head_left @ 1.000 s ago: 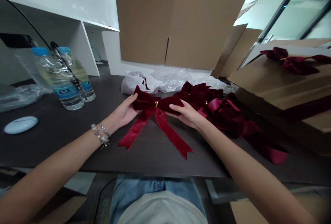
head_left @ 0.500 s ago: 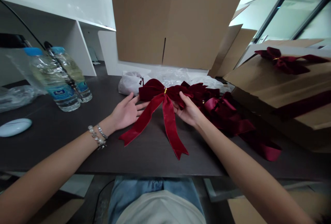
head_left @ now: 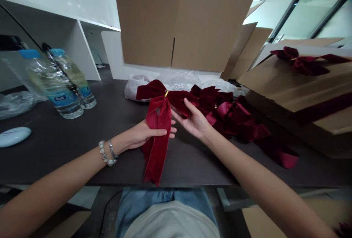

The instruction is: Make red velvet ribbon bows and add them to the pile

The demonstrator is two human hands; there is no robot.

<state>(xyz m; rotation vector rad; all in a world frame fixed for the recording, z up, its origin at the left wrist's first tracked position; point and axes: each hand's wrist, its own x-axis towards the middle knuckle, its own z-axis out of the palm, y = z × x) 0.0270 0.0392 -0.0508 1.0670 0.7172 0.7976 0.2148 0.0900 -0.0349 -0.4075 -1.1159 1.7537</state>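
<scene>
Head view: a dark red velvet bow point(head_left: 164, 109) with two long tails is held over the near-middle part of a dark, flat-topped counter point(head_left: 110, 96), its narrow shiny gold-coloured band point(head_left: 166, 93) facing up. The person's bare left hand point(head_left: 141, 134) has its grip clamped on the tails, thumb laid across the front and fingers extending behind them; the two tails overlap and run down toward the counter's near edge. Two silver-coloured bracelets point(head_left: 104, 153) are noted on the left wrist. The bare right hand point(head_left: 193, 121) has its grip clamped on the bow's right loop, thumb on top and fingers beneath; the left loop is spread and unheld. Just beside the right hand lies a heap of dark red velvet and satin bows and ribbons point(head_left: 242, 122). Behind the held bow are a crumpled white plastic bag point(head_left: 130, 90), partly covered by the left loop, and crumpled clear plastic film point(head_left: 183, 79). A tall brown cardboard panel point(head_left: 178, 18) stands at the rear. To the right, a brown cardboard box point(head_left: 288, 89) carries another dark red velvet bow point(head_left: 305, 63). At left are two clear plastic bottles with blue caps point(head_left: 66, 104) and a smooth white oval object point(head_left: 15, 136).
</scene>
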